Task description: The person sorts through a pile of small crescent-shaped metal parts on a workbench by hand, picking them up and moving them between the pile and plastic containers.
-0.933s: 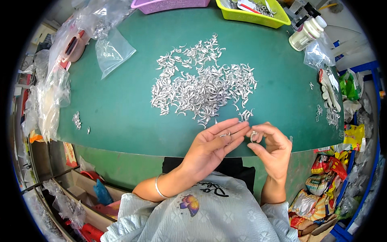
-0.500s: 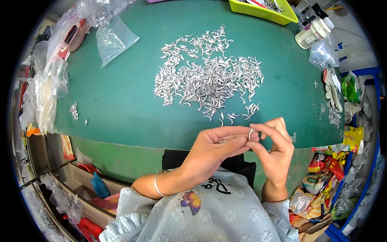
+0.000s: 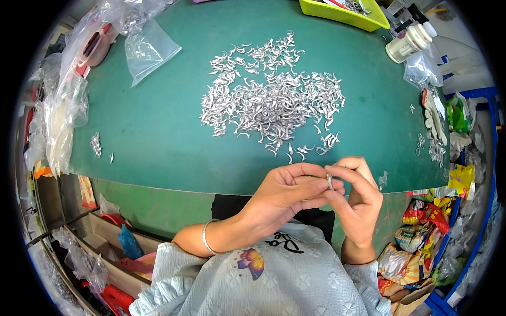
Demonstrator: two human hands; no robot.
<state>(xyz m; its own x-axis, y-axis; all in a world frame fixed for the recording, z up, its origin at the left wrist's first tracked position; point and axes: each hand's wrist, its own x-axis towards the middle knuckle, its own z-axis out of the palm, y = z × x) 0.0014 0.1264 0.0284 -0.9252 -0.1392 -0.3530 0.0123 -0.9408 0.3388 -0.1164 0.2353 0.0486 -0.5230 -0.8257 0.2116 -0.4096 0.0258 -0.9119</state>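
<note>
Just above the table's near edge, my two hands meet fingertip to fingertip. Between them is a small curved silvery metal piece (image 3: pixel 330 181), standing roughly upright. My left hand (image 3: pixel 282 192) is closed, its thumb and fingers pinching the piece from the left. From the right, the thumb and index finger of my right hand (image 3: pixel 361 200) grip the same piece. Whatever else lies inside the left palm is hidden by the fingers. Beyond the hands spreads a heap of similar curved silvery pieces (image 3: pixel 279 108), with a few strays (image 3: pixel 300 152) at its near side.
The green tabletop (image 3: pixel 158 121) carries a clear plastic bag (image 3: pixel 150 52) at far left and a yellow-green basket (image 3: pixel 345 17) at far right. A white bottle (image 3: pixel 408 45) and a glove (image 3: pixel 433 118) lie on the right. Small metal pieces (image 3: pixel 95 145) sit at left.
The metal piece has turned between my fingertips and shows a broader side. My left fingers have bent more, and both hands have shifted only slightly. The heap stays as it was.
</note>
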